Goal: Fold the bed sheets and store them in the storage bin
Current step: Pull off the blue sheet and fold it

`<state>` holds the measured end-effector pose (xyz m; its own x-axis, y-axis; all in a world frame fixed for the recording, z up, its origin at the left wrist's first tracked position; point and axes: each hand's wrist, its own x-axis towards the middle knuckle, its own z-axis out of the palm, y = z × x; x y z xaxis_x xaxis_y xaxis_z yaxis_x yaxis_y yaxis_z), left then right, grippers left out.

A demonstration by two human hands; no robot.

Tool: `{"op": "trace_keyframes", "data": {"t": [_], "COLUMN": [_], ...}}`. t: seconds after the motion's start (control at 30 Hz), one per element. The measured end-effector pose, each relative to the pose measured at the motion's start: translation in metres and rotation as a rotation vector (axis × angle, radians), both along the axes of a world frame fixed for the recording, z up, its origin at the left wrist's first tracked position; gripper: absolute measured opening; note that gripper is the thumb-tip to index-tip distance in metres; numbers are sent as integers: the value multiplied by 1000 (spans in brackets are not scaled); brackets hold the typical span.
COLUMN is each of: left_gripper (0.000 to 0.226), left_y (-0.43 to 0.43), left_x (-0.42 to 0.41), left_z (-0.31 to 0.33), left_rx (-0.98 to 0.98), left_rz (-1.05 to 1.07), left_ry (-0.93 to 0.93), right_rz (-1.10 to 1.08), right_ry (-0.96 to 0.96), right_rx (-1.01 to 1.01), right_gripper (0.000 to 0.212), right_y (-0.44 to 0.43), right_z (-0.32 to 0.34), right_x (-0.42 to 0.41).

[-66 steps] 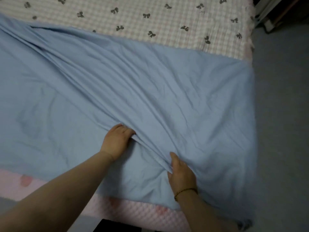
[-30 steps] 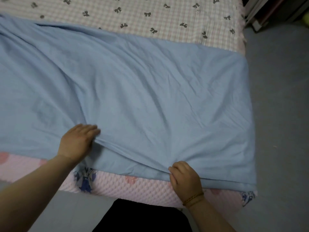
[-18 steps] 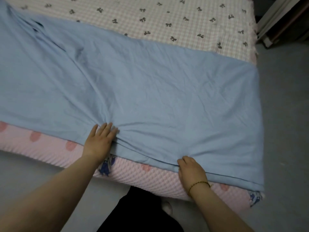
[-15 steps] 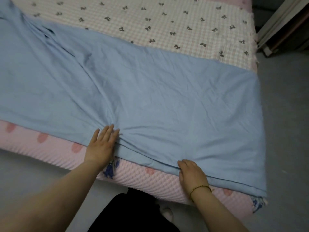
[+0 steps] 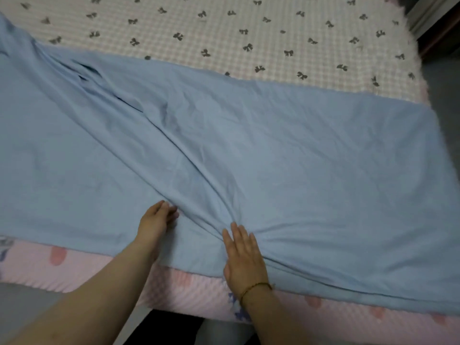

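Head view. The blue bed sheet (image 5: 286,158) lies spread over the near part of a checked bed cover printed with bows (image 5: 249,38), its near border running along the pink quilted mattress edge (image 5: 194,292). At the lower right, two layers of cloth show one just above the other, so the sheet appears to be doubled once lengthwise. A ridge of creases (image 5: 179,155) runs diagonally from the upper left down to a point between the two hands, so the doubled cloth is not yet flat. The left hand (image 5: 158,221) rests on the sheet just left of this ridge, its grip open, with the fingers lying loosely on the cloth and nothing pinched. The right hand (image 5: 242,255), with a beaded bracelet (image 5: 256,288) at the wrist, presses flat just right of the ridge, grip likewise open with straight fingers. Judged stage: early. One fold seems made and is being smoothed. The sheet is far too broad to stow, so several more folds are needed. The storage bin is not in view, and nothing has been stored as far as can be seen. Grey floor (image 5: 445,100) borders the bed at the right.
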<state>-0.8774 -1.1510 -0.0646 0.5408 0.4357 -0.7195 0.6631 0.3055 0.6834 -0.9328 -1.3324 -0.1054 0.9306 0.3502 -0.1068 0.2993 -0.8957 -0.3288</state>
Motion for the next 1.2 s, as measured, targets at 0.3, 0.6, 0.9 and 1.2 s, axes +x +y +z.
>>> {"op": "trace_keyframes", "data": {"t": [0.3,0.6,0.9,1.2], "left_gripper": [24,67,8,16], "left_y": [46,85,79,99], "left_x": [60,62,40,31], "left_z": [-7,6,32,35], "left_rx": [-563,-881,-329,-452], "left_rz": [270,175,337,371], "left_ry": [-22,-304,-66,-70], "right_rz": [-162,-125,40,-457], "right_ry": [90,8,-12,671], "right_rx": [-89,-88,-82,417], "right_gripper": [75,69,79,9], "right_y": [26,22,64,55], "right_z": [-8,-2,25,49], "right_x": [9,15,48,110]}}
